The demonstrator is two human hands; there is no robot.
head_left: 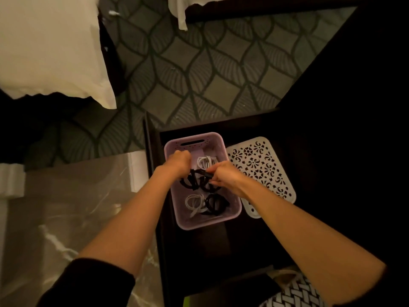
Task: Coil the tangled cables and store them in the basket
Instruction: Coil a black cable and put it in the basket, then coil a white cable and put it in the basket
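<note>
Nearest, a dark sleeve [88,282]. Left hand [178,161] and right hand [224,177] both gripping a black cable [194,181], just above the lilac basket [218,138] on a dark surface [199,244]. Right of the right hand, a white perforated lid [261,169]. Left of the left hand, marble floor [66,207]; beyond both, patterned carpet [199,74] and white bedding [48,45].

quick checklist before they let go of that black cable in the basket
1. Black cable is inside the basket walls: ok.
2. Right hand pinches the cable's upper strand: ok.
3. Left hand has a hold on the cable: cannot tell, its fingers are curled and hidden.
4. Cable is coiled and secured: cannot tell, loops show but no fastening is clear.
5. Middle of the basket is free, between the far white coil and the near white coil and black coil: ok.
6. Lid is off and lies beside the basket, out of the way: ok.
</note>
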